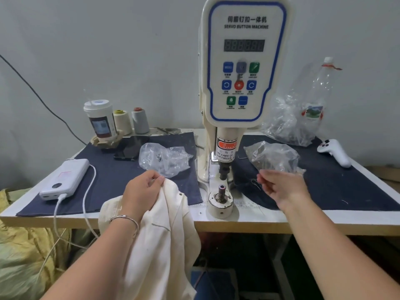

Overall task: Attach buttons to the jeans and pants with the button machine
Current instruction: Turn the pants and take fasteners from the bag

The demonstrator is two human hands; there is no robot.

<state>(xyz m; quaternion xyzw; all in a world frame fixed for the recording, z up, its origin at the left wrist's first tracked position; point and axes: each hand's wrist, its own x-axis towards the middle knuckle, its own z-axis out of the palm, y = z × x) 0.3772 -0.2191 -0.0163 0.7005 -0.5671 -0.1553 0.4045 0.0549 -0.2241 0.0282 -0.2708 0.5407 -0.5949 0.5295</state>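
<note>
While the button machine point(242, 83) stands idle, I keep my left hand point(142, 191) pinching the cream pants point(160, 239), which hang off the table edge left of the lower die point(221, 190). My right hand point(279, 187), loosely spread and holding nothing, should draw a button from the bag point(271, 158) just beyond it.

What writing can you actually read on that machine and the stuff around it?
"SERVO BUTTON MACHINE", under a line of Chinese characters: top of the button machine's panel.
"WARNING": red label on the press column.
"TAKE CARE OF YOUR FINGER", partly cut off: white label just below.
Numbers along the ruler strip: too blurred.
Panel button captions, dark display, cup and bottle labels: too small or blurred.
</note>
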